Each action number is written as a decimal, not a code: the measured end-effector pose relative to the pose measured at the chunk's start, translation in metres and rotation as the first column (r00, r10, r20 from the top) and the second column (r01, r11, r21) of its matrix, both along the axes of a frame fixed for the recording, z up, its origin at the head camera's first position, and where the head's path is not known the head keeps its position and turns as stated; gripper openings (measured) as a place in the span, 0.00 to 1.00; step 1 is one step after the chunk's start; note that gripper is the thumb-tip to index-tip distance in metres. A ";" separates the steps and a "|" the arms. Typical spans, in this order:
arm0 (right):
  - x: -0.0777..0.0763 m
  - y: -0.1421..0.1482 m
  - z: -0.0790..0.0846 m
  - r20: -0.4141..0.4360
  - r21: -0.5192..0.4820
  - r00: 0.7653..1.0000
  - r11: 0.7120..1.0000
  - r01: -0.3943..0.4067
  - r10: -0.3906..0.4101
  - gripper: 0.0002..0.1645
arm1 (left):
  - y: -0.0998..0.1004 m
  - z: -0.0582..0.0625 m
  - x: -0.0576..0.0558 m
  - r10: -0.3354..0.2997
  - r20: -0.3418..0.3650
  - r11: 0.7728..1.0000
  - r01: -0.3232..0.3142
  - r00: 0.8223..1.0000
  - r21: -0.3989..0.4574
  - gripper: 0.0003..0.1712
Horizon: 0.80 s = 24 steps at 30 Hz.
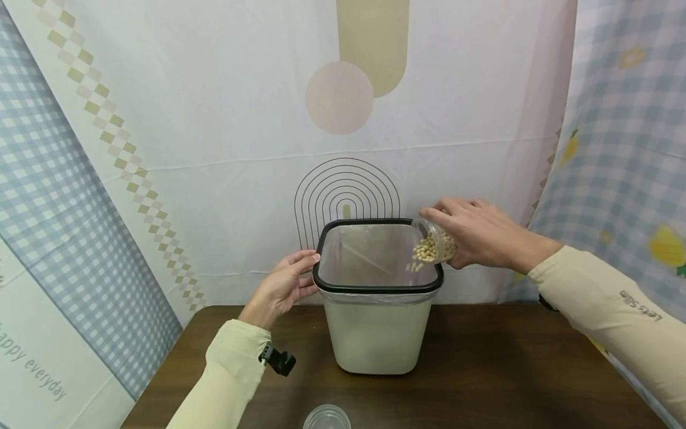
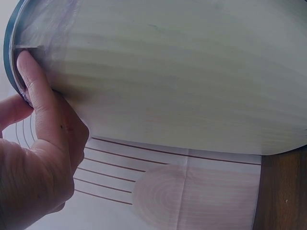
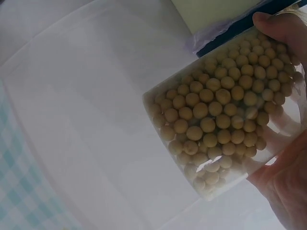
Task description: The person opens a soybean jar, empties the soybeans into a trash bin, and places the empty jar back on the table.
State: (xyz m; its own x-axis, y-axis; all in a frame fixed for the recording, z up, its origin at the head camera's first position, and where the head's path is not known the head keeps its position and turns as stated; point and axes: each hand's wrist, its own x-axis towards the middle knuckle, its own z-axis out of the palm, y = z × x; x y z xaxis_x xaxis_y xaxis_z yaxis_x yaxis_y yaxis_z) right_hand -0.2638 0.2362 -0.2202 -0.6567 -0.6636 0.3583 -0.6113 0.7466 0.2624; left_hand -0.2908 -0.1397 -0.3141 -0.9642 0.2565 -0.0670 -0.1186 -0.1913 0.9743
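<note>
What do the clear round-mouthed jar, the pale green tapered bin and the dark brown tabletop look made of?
Jar: clear, glossy plastic or glass; round tan beans show through and highlights glint.
Bin: probably plastic, dull finish; its wall is smooth and even.
Tabletop: wood or wood-look laminate, low sheen; grain streaks show.

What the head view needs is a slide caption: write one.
Right fingers tilt a clear jar, pouring beans into a lined bin; left fingers hold its black rim.

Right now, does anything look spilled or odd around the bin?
No spill shows; the soybeans fall from the tilted jar inside the rim of the trash bin. Oddly, though, they look like sound food, yet go into a bin with a plastic liner.
</note>
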 end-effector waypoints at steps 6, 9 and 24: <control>0.001 -0.001 0.001 -0.005 -0.004 1.000 1.000 0.000 0.000 0.63 | 0.000 0.000 0.001 0.002 0.005 1.000 -0.002 1.000 -0.001 0.23; 0.001 -0.002 0.001 -0.016 -0.003 1.000 1.000 0.000 0.000 0.63 | -0.001 0.000 0.002 0.002 0.005 1.000 -0.002 1.000 -0.005 0.23; -0.005 -0.002 -0.006 -0.084 0.018 0.995 0.999 -0.043 0.044 0.63 | 0.001 -0.003 -0.001 0.011 -0.004 1.000 -0.011 1.000 -0.011 0.24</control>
State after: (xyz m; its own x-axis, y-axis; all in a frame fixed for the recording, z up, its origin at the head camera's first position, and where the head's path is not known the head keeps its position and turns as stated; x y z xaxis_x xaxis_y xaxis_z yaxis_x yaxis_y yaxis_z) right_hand -0.2693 0.2338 -0.2261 -0.5948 -0.6972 0.4000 -0.6185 0.7149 0.3262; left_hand -0.2923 -0.1384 -0.3171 -0.9671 0.2454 -0.0664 -0.1132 -0.1819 0.9768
